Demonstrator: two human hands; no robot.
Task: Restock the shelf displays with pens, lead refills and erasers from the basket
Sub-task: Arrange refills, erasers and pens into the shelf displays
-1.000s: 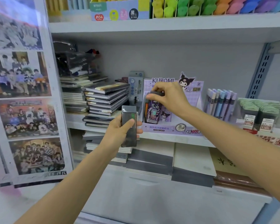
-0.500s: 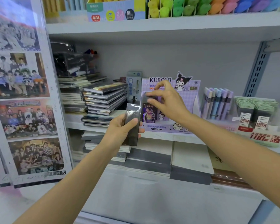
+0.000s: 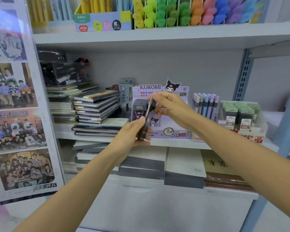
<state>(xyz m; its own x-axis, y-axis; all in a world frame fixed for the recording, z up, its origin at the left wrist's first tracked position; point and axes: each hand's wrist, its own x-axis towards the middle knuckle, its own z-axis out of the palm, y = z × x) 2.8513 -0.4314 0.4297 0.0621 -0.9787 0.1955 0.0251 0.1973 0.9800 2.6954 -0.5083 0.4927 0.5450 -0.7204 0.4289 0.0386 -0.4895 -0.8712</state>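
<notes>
My left hand (image 3: 132,133) grips a dark stack of lead refill packs (image 3: 145,122) edge-on, in front of the purple Kuromi display box (image 3: 172,131) on the middle shelf. My right hand (image 3: 170,106) pinches the top end of that stack, at about the height of the box's upper half. Several dark refill packs (image 3: 139,108) stand in the left part of the display box. The basket is not in view.
Stacked notebooks (image 3: 97,108) lie left of the display box. Pastel pens (image 3: 205,104) and green-topped refill packs (image 3: 239,113) stand to its right. Coloured pens and erasers (image 3: 174,12) fill the upper shelf. Paper pads (image 3: 182,163) lie below. A photo board (image 3: 18,114) stands at the left.
My right hand left the pack it set into the display box and came back to pinch the top of the stack. My left hand turned the stack edge-on and raised it.
</notes>
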